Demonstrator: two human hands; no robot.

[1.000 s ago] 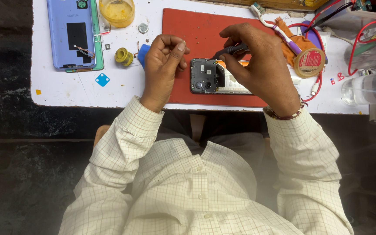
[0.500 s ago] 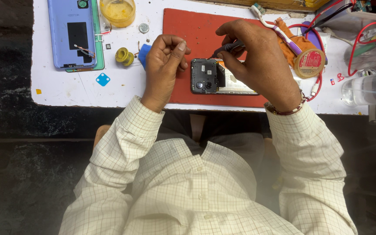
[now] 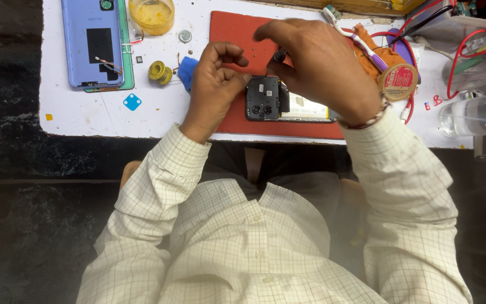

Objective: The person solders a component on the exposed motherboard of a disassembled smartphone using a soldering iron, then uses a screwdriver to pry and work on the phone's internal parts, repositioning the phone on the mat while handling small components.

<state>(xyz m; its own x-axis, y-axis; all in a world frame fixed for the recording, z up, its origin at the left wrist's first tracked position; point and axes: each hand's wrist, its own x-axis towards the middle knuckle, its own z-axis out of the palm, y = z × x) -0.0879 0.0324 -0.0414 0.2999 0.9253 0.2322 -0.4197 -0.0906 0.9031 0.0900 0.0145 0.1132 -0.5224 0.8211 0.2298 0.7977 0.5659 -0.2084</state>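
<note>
White worktable [image 3: 85, 115] is carrying everything, w/ a red mat [image 3: 237, 34] lying in the middle. Opened phone [image 3: 279, 101] is sitting on the mat's near edge, camera end toward the left hand [image 3: 215, 84], which is curling loosely against that end, steadying it, fingers together. Right hand [image 3: 322, 67] is pinching a thin dark tool [image 3: 278, 56], prob. a screwdriver, tip coming down at the phone's top corner (tip itself too small to read). Blue back cover [image 3: 94, 42] is lying well apart at left, yellow jar [image 3: 152, 14] beside it. Judging by this: keeping the tool upright, pressing lightly, bracing the phone so it isn't sliding
</note>
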